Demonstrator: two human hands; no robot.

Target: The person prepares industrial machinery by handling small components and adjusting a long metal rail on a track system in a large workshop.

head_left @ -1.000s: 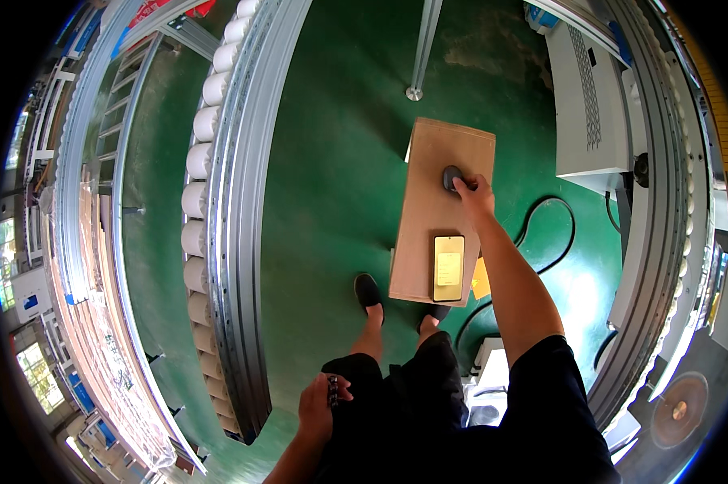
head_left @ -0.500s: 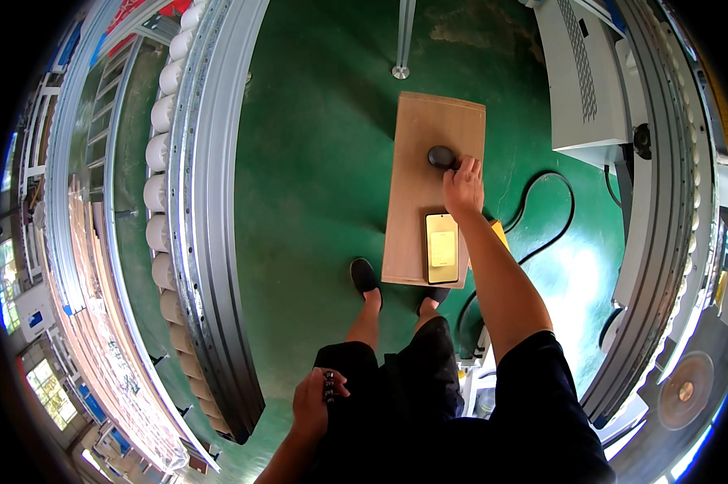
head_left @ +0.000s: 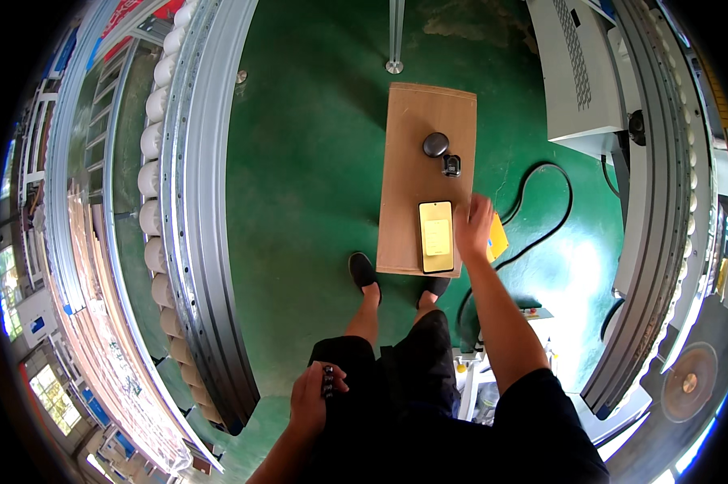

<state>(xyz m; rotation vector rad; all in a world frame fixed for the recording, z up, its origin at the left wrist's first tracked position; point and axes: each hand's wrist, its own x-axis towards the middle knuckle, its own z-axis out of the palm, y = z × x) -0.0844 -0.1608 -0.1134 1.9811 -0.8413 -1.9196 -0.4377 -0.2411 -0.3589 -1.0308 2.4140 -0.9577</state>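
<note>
My left hand (head_left: 307, 397) is closed at my left thigh around a small dark strip-shaped object with light spots (head_left: 328, 381). My right hand (head_left: 475, 228) hovers by the right edge of a brown wooden board or tabletop (head_left: 406, 177). Its fingers are curled, and whatever they may hold is hidden. Just left of that hand, a phone (head_left: 436, 236) lies face up, its screen yellow. Farther up the board sit a round dark puck-like object (head_left: 435, 144) and, close beside it, a small black blocky object with a shiny top (head_left: 452, 165).
A roller rail (head_left: 190, 202) runs along the left, with another metal rail (head_left: 662, 242) on the right. A black cable (head_left: 569, 202) loops over the green floor (head_left: 299, 161). Near the board are a yellow object (head_left: 497, 239), a grey cabinet (head_left: 577, 73) and a metal post (head_left: 395, 40).
My right hand has drawn back toward me from beside the round object to beside the phone. The small blocky object it covered is now visible on the board. My left hand has barely moved.
</note>
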